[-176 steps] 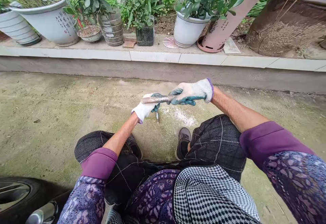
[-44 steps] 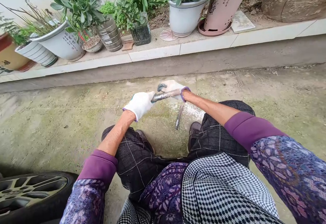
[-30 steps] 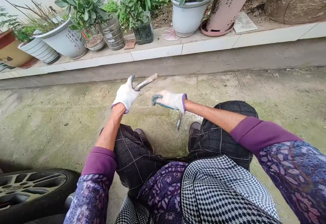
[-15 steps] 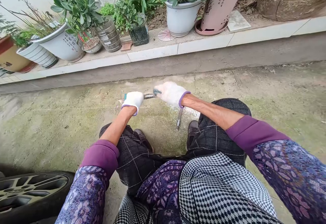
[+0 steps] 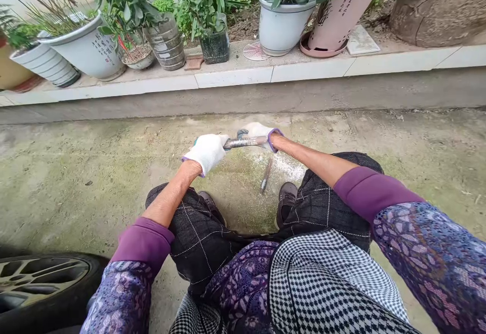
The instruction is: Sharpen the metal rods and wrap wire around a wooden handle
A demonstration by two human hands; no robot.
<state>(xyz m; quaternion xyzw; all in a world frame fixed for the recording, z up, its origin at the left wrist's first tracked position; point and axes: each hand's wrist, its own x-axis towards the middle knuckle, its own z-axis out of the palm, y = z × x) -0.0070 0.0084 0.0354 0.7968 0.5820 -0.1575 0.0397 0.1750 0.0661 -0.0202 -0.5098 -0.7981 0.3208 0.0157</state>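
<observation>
In white work gloves with darker fingertips, both of my hands are out in front of my knees, above the concrete. My left hand (image 5: 208, 152) is closed round the left end of a metal rod (image 5: 246, 142), which has a shiny ridged stretch and a duller brownish right part. That right part lies along the near side of my right hand (image 5: 258, 130), whose fingers are curled at the rod; their grip is partly hidden. A second, thinner rod (image 5: 266, 176) with a shiny lower end lies on the ground between my shoes, beside white powder (image 5: 288, 167).
A low tiled ledge (image 5: 235, 77) runs across ahead, bearing several potted plants, among them a white pot (image 5: 284, 28) and a pink pot (image 5: 334, 15). At lower left lies a car wheel (image 5: 45, 288). My shoes (image 5: 287, 200) stand close to the rod on the ground.
More of the held rod shows now, its right part reaching past the front of my right hand. My left hand has shifted right, and the thinner rod on the ground is more fully visible.
</observation>
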